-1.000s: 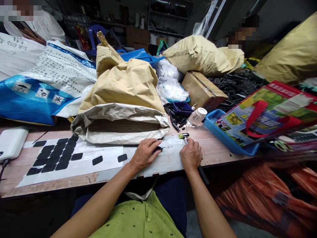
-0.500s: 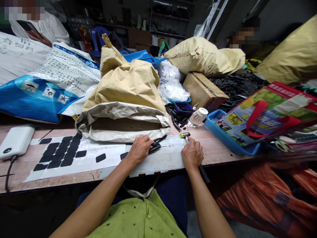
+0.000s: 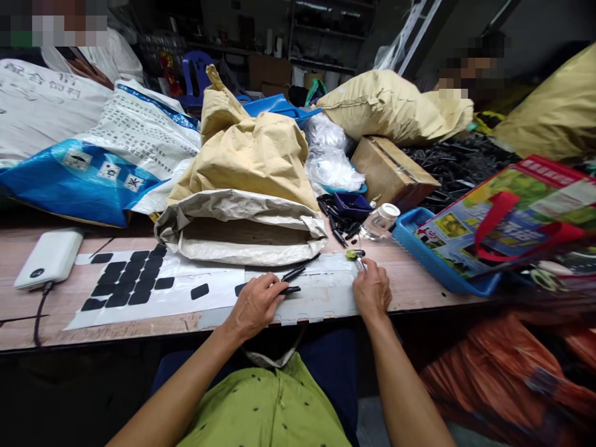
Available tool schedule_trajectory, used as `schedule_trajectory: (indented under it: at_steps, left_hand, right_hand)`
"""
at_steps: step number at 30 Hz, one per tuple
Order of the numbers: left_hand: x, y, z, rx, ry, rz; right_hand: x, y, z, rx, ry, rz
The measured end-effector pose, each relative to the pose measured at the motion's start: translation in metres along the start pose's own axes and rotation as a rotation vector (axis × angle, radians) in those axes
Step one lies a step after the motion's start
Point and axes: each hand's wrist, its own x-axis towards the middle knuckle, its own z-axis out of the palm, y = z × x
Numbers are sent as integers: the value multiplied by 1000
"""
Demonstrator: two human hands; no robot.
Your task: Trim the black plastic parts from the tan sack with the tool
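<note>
My left hand [image 3: 255, 305] is closed over the near part of a grey-white board [image 3: 321, 298], its fingertips pinching a black pen-like piece [image 3: 292, 290]. Just beyond the fingers lies another black stick-shaped piece [image 3: 293, 273], apart from the held one. At the board's right end, my right hand [image 3: 374, 290] is wrapped round the handle of a small hammer [image 3: 356, 254]. The hammer's head, yellow-green at one end and dark at the other, points away from me. Most of its handle is hidden by the hand.
An open-mouthed sack [image 3: 242, 248] lies beyond the board. Left are a white sheet with black stickers [image 3: 125, 285] and a white power bank [image 3: 49, 257]. Right are a glass jar [image 3: 379, 220], a blue basket [image 3: 414, 248] and black pieces beside a small purple tray [image 3: 354, 205].
My left hand has drawn back towards me and left, and the black pieces by it have separated. The right hand still grips the hammer. The whole view has shifted slightly.
</note>
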Motion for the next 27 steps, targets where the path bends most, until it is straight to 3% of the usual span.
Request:
schedule_trajectory:
  at_steps: [5, 9, 13, 16, 27]
  left_hand:
    - [-11, -11, 5, -128, 37, -121]
    - [-7, -16, 5, -253, 37, -226]
    - [-4, -18, 6, -264, 32, -251]
    - [-3, -19, 7, -256, 24, -257]
    - [5, -17, -2, -359, -45, -382]
  right_hand:
    - [-16, -2, -30, 414, 45, 33]
    - [-64, -19, -48, 727, -123, -50]
    - [-111, -40, -49, 782, -266, -172]
    - [-130, -52, -41, 786, -331, -241]
    - [-137, -88, -47, 665, -257, -479]
